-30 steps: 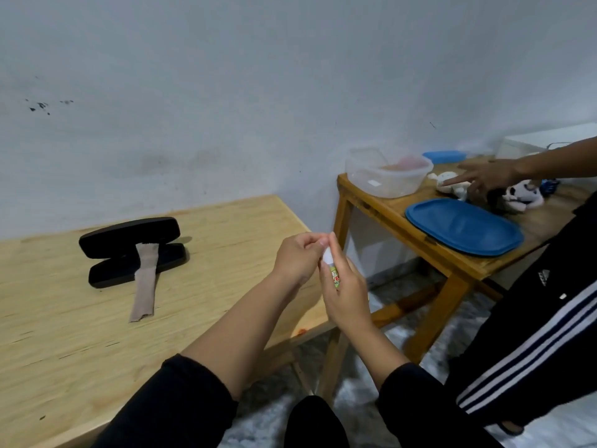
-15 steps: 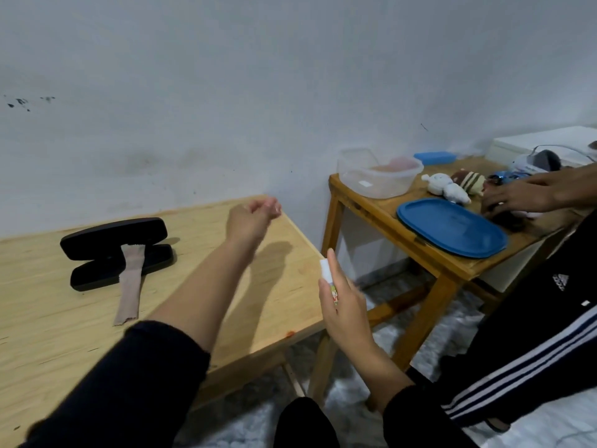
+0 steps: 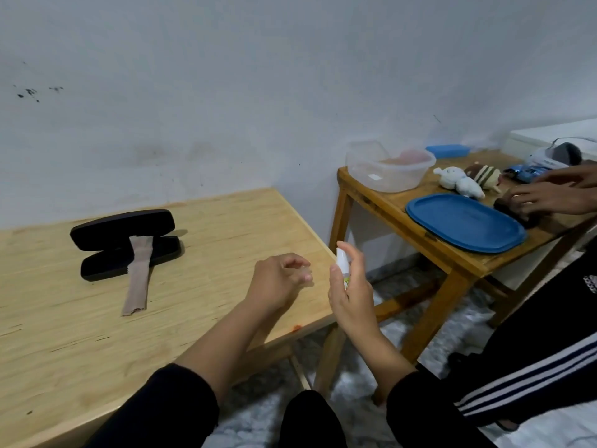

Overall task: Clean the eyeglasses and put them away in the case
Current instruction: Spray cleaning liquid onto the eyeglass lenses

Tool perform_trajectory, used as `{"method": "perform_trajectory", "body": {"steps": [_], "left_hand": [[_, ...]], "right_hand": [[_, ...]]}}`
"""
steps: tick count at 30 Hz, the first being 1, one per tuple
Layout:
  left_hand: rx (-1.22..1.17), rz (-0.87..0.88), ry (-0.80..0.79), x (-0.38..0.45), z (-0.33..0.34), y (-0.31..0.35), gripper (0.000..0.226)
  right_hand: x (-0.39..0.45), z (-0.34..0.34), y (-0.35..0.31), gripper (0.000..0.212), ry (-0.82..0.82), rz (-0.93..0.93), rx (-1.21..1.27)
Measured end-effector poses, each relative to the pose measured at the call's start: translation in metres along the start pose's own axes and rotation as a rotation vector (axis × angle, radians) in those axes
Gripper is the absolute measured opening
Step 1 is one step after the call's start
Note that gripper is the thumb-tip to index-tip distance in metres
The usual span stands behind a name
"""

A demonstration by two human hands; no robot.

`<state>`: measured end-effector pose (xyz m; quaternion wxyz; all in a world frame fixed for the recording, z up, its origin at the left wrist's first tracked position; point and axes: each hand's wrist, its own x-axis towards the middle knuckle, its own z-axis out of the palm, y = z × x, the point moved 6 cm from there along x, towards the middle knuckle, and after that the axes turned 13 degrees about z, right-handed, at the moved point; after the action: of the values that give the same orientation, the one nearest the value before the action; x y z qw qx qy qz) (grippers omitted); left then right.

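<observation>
A black eyeglass case [image 3: 106, 226] lies open on the light wooden table [image 3: 210, 227], toward its back left. A beige cleaning cloth [image 3: 137, 279] hangs out of the case onto the tabletop. No eyeglasses are in view. My right hand [image 3: 350, 299] holds a small white spray bottle [image 3: 341, 262] upright just past the table's right edge, with the index finger over its top. My left hand [image 3: 279, 279] hovers over the table's right end, close beside the bottle. Its fingers curl around what looks like a small clear cap, which is blurred.
A second wooden table [image 3: 452, 253] stands to the right with a clear plastic tub [image 3: 387, 171], a blue lid [image 3: 465, 221] and plush toys [image 3: 458, 182]. Another person's hands [image 3: 546, 197] work there, their striped dark clothing [image 3: 533, 350] close on my right.
My left hand pulled away from the bottle, swung out over the table, then came back down beside it. The right hand has raised the bottle slightly, and the other person's hands shifted right.
</observation>
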<state>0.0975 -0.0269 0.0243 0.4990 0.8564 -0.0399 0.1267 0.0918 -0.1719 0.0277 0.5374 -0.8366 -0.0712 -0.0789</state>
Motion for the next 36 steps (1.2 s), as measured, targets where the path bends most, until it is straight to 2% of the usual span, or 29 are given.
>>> {"method": "perform_trajectory", "body": {"steps": [11, 15, 18, 28, 32, 36], "left_hand": [[0.022, -0.014, 0.059, -0.004, 0.003, -0.015, 0.026], [0.065, 0.006, 0.048, -0.004, 0.002, -0.015, 0.038], [0.099, 0.031, 0.048, -0.003, -0.005, -0.013, 0.038], [0.715, 0.112, 0.076, 0.000, -0.082, -0.011, 0.048], [0.907, 0.065, 0.083, -0.008, -0.122, -0.002, 0.046], [0.992, -0.012, 0.127, -0.021, -0.170, 0.003, 0.044]], "right_hand": [[0.003, 0.006, -0.007, 0.036, 0.020, -0.045, 0.002], [0.004, 0.012, -0.008, 0.031, 0.015, -0.033, 0.006], [0.004, 0.015, -0.013, 0.031, 0.001, -0.031, 0.006], [0.004, 0.037, -0.057, 0.029, -0.040, -0.133, -0.010], [0.001, 0.053, -0.082, 0.031, -0.069, -0.196, 0.001], [-0.003, 0.075, -0.110, 0.032, -0.098, -0.245, 0.020]]}}
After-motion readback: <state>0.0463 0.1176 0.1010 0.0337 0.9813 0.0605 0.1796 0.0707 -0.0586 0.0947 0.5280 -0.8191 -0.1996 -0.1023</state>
